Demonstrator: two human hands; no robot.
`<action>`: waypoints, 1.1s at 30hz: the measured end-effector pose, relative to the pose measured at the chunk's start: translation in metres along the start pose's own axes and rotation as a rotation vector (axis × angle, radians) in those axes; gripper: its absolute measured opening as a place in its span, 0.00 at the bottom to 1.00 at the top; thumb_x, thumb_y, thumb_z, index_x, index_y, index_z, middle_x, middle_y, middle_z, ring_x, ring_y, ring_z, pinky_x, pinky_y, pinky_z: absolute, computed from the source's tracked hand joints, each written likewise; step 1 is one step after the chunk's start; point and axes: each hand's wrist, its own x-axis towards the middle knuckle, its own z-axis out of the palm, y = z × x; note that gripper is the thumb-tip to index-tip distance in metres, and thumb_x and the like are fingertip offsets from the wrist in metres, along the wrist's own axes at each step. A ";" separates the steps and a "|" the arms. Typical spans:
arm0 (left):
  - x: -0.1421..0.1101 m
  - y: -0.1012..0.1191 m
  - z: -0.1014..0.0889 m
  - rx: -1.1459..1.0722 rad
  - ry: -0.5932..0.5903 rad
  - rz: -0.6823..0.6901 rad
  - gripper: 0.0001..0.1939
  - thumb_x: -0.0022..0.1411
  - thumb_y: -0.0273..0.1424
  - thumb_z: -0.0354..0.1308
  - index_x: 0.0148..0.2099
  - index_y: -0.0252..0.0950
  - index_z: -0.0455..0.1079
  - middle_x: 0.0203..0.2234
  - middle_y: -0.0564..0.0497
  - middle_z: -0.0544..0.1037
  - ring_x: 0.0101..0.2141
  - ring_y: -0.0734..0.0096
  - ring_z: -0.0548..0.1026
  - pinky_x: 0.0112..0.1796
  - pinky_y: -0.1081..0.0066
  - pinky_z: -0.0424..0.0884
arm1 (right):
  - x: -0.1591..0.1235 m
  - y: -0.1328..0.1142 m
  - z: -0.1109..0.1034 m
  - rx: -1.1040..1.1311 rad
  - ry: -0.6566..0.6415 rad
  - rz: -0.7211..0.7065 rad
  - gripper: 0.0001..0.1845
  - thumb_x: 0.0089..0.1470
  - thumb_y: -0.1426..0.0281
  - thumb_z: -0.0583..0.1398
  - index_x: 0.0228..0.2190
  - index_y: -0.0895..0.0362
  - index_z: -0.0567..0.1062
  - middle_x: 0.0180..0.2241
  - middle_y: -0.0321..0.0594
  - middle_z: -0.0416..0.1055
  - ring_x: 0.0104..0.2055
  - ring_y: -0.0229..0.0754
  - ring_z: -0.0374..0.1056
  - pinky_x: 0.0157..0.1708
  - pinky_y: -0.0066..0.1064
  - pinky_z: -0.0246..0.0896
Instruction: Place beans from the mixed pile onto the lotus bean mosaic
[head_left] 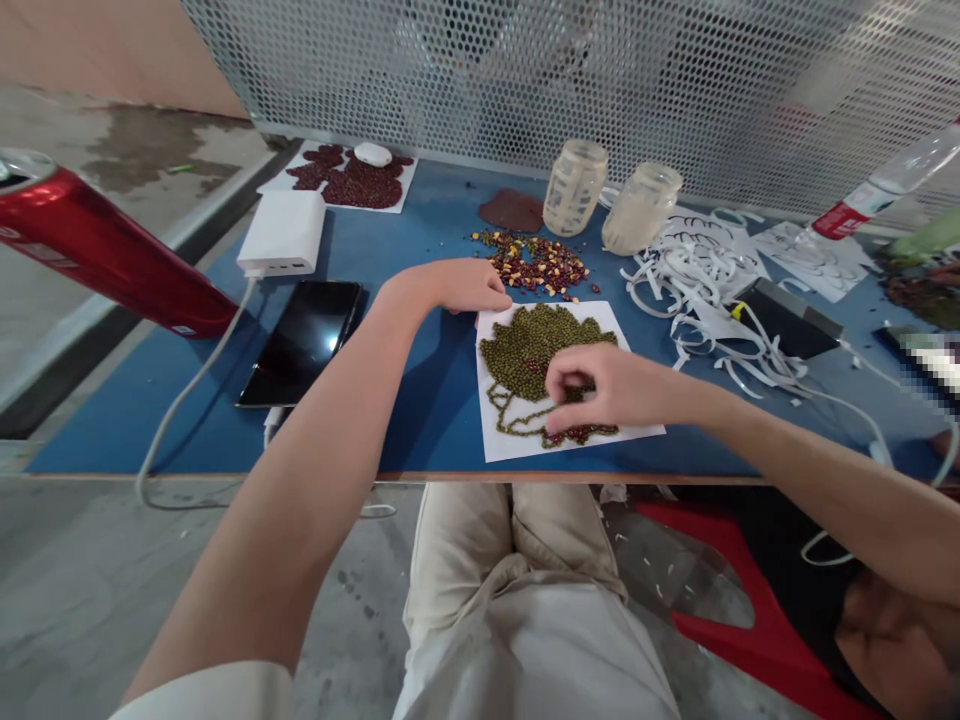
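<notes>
A white sheet of paper near the table's front edge bears a design of green beans, with thin bean outlines and a few dark red beans low down. My right hand hovers over its lower right part. The fingers are curled and the thumb stands apart from them, with nothing visible between. At the sheet's upper left corner rests my left hand, bent at the wrist with its fingers closed. Its fingertips are partly hidden. Just beyond that hand lies a loose pile of mixed beans and yellow kernels.
Two cloudy jars stand behind the pile. White paper strips tangle around a dark box. Leftward are a phone, a cabled white power bank, a red can and a red-bean sheet. A perforated metal panel borders the back.
</notes>
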 end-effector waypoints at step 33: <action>-0.005 0.008 0.000 0.011 0.015 -0.010 0.15 0.56 0.34 0.61 0.24 0.41 0.58 0.19 0.53 0.59 0.22 0.70 0.56 0.32 0.60 0.47 | -0.023 -0.016 0.026 -0.454 0.124 -0.362 0.12 0.77 0.68 0.58 0.39 0.53 0.78 0.37 0.42 0.79 0.40 0.47 0.68 0.45 0.40 0.58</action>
